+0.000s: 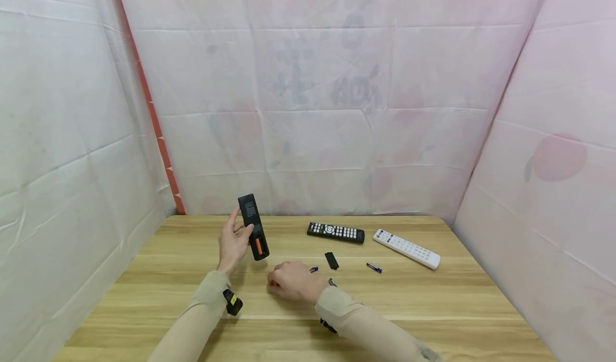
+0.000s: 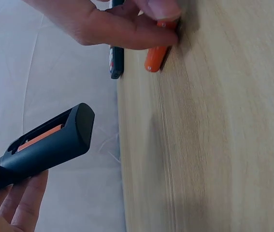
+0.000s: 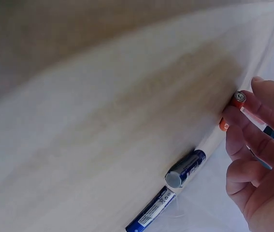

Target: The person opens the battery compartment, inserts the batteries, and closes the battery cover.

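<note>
My left hand [image 1: 234, 243] grips a black remote control [image 1: 247, 212], raised over the table with its back facing me. The remote's battery bay is uncovered, and one orange battery [image 1: 260, 246] lies inside it. Down at the tabletop, my right hand [image 1: 294, 282] has its thumb and curled fingers at a second orange battery [image 2: 152, 62]. The index finger crosses the middle of that battery, leaving both ends visible in the right wrist view. Beyond the right hand, a small black battery cover [image 1: 332, 260] lies loose on the wood.
Two blue batteries [image 3: 187, 166] [image 3: 151, 210] lie on the wooden table [image 1: 414, 308]. Farther back rest another black remote [image 1: 335, 232], buttons up, and a white remote [image 1: 406, 248]. Pale cloth walls [image 1: 308, 137] stand behind and at both sides.
</note>
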`<action>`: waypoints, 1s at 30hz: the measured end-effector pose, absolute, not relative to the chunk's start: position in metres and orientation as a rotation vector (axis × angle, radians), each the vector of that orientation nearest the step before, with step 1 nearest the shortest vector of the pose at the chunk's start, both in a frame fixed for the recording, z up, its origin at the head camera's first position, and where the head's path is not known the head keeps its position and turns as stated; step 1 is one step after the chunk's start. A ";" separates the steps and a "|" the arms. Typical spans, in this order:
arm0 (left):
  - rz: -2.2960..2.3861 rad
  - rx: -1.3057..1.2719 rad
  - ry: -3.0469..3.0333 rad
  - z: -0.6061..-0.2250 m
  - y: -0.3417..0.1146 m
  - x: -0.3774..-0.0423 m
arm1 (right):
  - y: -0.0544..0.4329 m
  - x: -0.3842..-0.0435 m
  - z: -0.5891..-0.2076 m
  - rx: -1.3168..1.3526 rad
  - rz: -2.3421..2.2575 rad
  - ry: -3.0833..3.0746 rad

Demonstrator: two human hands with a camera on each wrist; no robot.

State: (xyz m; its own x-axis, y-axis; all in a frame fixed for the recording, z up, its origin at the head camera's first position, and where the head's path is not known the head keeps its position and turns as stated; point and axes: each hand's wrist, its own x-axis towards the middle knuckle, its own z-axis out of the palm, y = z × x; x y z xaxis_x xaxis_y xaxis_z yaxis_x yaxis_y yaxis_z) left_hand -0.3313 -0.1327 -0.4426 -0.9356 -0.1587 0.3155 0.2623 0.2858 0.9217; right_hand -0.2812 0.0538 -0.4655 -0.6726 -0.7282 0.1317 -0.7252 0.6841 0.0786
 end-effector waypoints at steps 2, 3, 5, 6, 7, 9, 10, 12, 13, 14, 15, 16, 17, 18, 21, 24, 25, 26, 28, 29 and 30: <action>-1.682 -0.098 -2.223 -0.442 -0.132 -0.331 | 0.054 -0.280 -0.467 1.186 -0.037 -2.739; -1.676 -0.102 -2.228 -0.442 -0.131 -0.331 | 0.054 -0.279 -0.467 1.179 -0.039 -2.740; -1.670 -0.107 -2.231 -0.442 -0.130 -0.331 | 0.054 -0.278 -0.467 1.158 -0.041 -2.748; -1.670 -0.113 -2.231 -0.442 -0.129 -0.331 | 0.054 -0.278 -0.467 1.143 -0.045 -2.754; -1.667 -0.117 -2.232 -0.442 -0.129 -0.331 | 0.054 -0.278 -0.467 1.129 -0.050 -2.758; -1.660 -0.121 -2.235 -0.442 -0.128 -0.331 | 0.054 -0.278 -0.467 1.101 -0.064 -2.766; -1.660 -0.121 -2.235 -0.442 -0.127 -0.330 | 0.054 -0.278 -0.467 1.089 -0.067 -2.771; -1.659 -0.124 -2.237 -0.442 -0.126 -0.331 | 0.053 -0.277 -0.468 1.078 -0.052 -2.776; -1.659 -0.125 -2.238 -0.442 -0.126 -0.330 | 0.053 -0.276 -0.468 1.077 -0.039 -2.777; -1.658 -0.126 -2.239 -0.442 -0.125 -0.330 | 0.052 -0.275 -0.468 1.076 -0.019 -2.778; -1.659 -0.127 -2.240 -0.442 -0.124 -0.330 | 0.052 -0.274 -0.468 1.073 0.000 -2.780; -1.662 -0.130 -2.239 -0.442 -0.123 -0.330 | 0.051 -0.273 -0.468 1.069 0.024 -2.788; -1.663 -0.135 -2.238 -0.442 -0.122 -0.330 | 0.051 -0.272 -0.467 1.064 0.055 -2.797; -1.671 -0.139 -2.237 -0.441 -0.121 -0.330 | 0.051 -0.271 -0.467 1.054 0.081 -2.813; -1.713 -0.153 -2.237 -0.442 -0.119 -0.331 | 0.051 -0.270 -0.464 1.022 0.141 -2.860; -1.715 -0.147 -2.239 -0.443 -0.120 -0.332 | 0.052 -0.270 -0.462 1.004 0.176 -2.896; -1.708 -0.147 -2.242 -0.443 -0.121 -0.333 | 0.052 -0.270 -0.461 1.005 0.181 -2.899; -1.700 -0.145 -2.244 -0.443 -0.121 -0.332 | 0.052 -0.270 -0.461 1.001 0.179 -2.902; -1.675 -0.140 -2.244 -0.442 -0.122 -0.332 | 0.052 -0.269 -0.460 1.000 0.168 -2.913; -1.679 -0.136 -2.245 -0.441 -0.122 -0.332 | 0.052 -0.269 -0.459 1.001 0.156 -2.916; -1.684 -0.142 -2.241 -0.441 -0.122 -0.332 | 0.053 -0.268 -0.459 0.999 0.144 -2.918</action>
State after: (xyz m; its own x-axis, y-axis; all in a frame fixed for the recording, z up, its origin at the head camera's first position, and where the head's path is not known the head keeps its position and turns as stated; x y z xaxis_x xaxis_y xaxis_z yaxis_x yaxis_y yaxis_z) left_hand -0.3324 -0.1216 -0.4407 -0.9396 -0.1182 0.3213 0.2758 0.2949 0.9149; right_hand -0.2683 0.0525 -0.4587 -0.7894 -0.6085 0.0817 -0.6136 0.7865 -0.0707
